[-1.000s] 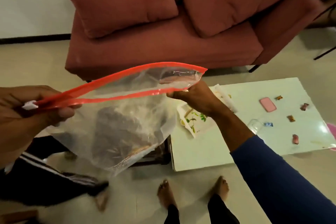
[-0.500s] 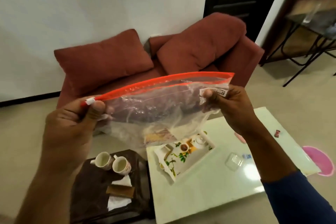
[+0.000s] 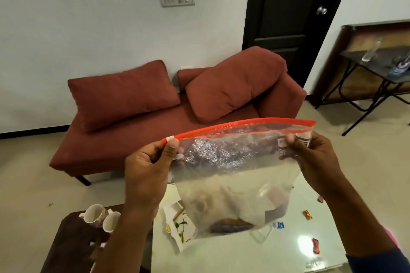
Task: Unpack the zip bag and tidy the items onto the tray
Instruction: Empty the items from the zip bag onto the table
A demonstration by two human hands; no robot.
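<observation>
I hold a clear zip bag with a red zip strip up in front of me, over the white table. My left hand pinches its left top corner by the white slider. My right hand pinches the right top corner below the strip. The strip looks closed along its length. The bag looks almost empty; what shows through it I cannot tell apart from the table behind. The white floral tray lies on the table below, mostly hidden behind the bag.
Small wrapped sweets and a red one lie scattered on the white table. Two cups lie on a dark side table at the left. A red sofa stands behind.
The bag's mouth, open a second ago, is now pulled straight and looks closed. My head has tilted up, and both hands have lifted the bag to the right.
</observation>
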